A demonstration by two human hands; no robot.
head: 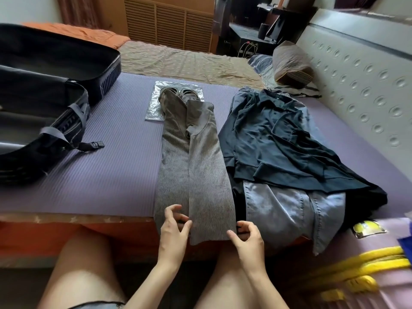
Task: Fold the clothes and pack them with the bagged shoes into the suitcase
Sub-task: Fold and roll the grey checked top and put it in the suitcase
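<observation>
One pair of grey ribbed trousers (196,170) lies lengthwise down the middle of the frame, two legs side by side, with the near hem hanging over the bed edge and the far end overlapping one clear bag holding two shoes (178,94). At the hem, the right hand (247,237) curls thumb and fingers round the trousers' right edge, pinching it. The left hand (176,228) hovers with bent fingers at the seam between the legs; I cannot tell whether it grips. Right of the trousers, touching their edge, is one pile of at least three garments: a navy polo shirt (278,134) over pale denim (285,208) and something black. Left of them is a wide bare strip of purple mat (111,175), then one open suitcase (55,85) at upper left, its strap buckle (98,143) trailing onto the mat. Several yellow hangers (356,264) lie at lower right.
</observation>
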